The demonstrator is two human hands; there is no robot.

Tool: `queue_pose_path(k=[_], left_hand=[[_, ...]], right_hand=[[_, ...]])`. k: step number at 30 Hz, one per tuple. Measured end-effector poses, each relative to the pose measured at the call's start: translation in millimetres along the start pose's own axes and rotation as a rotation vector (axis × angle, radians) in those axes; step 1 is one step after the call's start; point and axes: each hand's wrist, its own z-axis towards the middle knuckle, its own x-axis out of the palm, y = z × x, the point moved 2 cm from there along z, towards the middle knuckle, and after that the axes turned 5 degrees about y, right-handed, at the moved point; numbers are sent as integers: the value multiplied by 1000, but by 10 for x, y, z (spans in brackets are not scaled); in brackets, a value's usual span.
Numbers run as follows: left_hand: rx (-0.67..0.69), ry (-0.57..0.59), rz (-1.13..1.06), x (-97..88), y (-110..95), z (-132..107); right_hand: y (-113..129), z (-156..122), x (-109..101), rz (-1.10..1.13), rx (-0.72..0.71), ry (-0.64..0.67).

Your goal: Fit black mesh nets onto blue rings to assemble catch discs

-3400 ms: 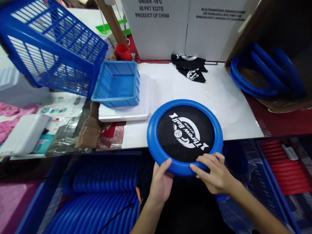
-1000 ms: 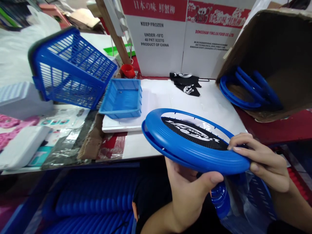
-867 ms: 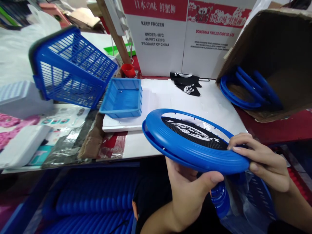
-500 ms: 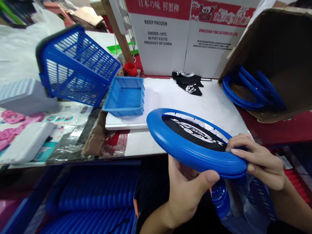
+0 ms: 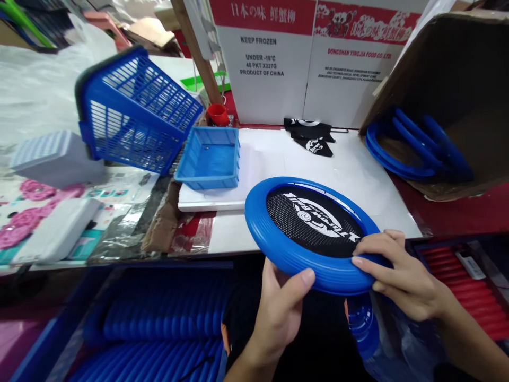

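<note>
Tipped more toward me now than half a second ago, the blue-rimmed disc [image 5: 312,228] shows a fuller face, and my left hand [image 5: 280,310] has slid toward the left of the frame. Both hands are clamped on the disc, at the centre of the frame over the front edge of the worktop [image 5: 234,233]. Holding it past that edge seems to leave room for my fingers underneath. I press my left thumb on the near rim, the fingers mostly hidden below, while my right hand [image 5: 405,281] curls over the right side of the rim, probably to squeeze it and keep it level. Its ring is glossy and finely ridged; the black mesh inside is perforated, with slanted white "Throw Ball" lettering, and a thin bright gap runs along its far edge. Black printed cloths [image 5: 314,138] lie near the top centre, perhaps to stay within reach yet out of my way. At the upper right, a carton [image 5: 457,90] lies with its mouth toward me, presumably for easy access to the blue rings [image 5: 413,139] inside.
</note>
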Motion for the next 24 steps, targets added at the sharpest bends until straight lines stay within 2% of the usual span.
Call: queue_pose_path(k=[3, 7, 12, 17, 21, 23, 24], left_hand=[[-89, -52, 11, -79, -10, 53], [-112, -105, 48, -215, 62, 172], [-182, -217, 66, -415, 212, 267], [-209, -290, 64, -527, 319, 287], [-226, -348, 79, -629, 410, 317], [-241, -387, 79, -700, 470, 339], [-251, -412, 76, -738, 504, 349]], right_hand=[[52, 2, 127, -96, 0, 31], [117, -12, 326, -228, -14, 60], [169, -72, 554, -310, -36, 11], [205, -212, 757, -360, 14, -18], [227, -415, 1038, -363, 132, -94], [216, -504, 1209, -279, 298, -200], [200, -536, 1287, -196, 439, -296]])
